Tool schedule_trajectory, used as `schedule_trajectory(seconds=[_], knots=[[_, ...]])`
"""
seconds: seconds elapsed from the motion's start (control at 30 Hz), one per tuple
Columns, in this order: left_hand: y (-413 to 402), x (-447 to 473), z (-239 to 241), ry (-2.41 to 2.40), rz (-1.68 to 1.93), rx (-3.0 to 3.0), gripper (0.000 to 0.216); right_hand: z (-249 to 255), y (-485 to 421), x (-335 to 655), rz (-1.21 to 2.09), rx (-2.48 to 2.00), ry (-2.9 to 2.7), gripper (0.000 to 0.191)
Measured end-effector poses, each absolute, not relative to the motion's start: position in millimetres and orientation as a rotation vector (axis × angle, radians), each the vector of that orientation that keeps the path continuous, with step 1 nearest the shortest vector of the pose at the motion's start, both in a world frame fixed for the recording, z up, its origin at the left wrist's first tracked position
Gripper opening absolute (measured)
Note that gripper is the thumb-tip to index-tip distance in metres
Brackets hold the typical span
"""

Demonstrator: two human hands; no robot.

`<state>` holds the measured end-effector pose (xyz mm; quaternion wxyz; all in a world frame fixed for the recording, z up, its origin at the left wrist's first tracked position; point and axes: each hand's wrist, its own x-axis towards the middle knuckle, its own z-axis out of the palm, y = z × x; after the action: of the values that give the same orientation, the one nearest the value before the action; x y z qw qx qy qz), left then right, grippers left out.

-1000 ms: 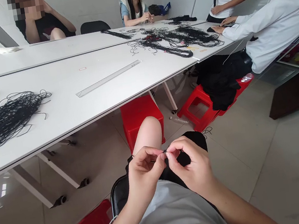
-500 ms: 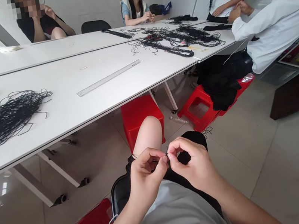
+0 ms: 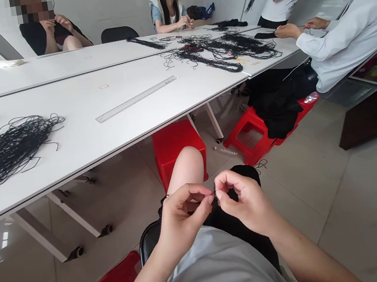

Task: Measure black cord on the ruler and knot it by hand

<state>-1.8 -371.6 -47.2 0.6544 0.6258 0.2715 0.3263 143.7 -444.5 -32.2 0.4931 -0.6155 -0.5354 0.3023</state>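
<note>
Above my lap, a thin black cord [image 3: 214, 194] runs between my two hands, dark against the black trousers and hard to trace. My left hand [image 3: 185, 210] pinches it between thumb and forefinger, the other fingers curled. Just to the right, my right hand [image 3: 242, 197] also pinches the cord with thumb and forefinger. The fingertips of both hands are a small gap apart. My fingers hide most of the cord.
On the white table [image 3: 71, 102] lie a clear ruler [image 3: 137, 99], a tangled pile of black cords [image 3: 14, 147] and more black cords [image 3: 245, 46]. Red stools [image 3: 178, 145] stand below its edge. Several people sit or stand around the table, one in a white shirt [image 3: 347, 35].
My fingertips have drawn slightly apart, the right hand shifting a little to the right. At the right, the white-shirted person's hands have separated, and the standing person's arm has lifted.
</note>
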Motion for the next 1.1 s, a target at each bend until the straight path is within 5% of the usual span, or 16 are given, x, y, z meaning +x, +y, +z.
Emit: schedule_trajectory(seconds=[0.5, 0.93, 1.1], knots=[[-365, -4, -45, 0.578, 0.813, 1.765, 0.008, -31, -445, 140, 0.671, -1.53, -1.4, 0.011], [-371, 2, -50, 0.53, 0.932, 1.613, 0.01, -53, -438, 117, 0.978, -1.203, -0.834, 0.013], [-367, 0, -46, 0.556, 0.939, 1.457, 0.006, -45, -441, 120, 0.783, -1.326, -1.001, 0.008]])
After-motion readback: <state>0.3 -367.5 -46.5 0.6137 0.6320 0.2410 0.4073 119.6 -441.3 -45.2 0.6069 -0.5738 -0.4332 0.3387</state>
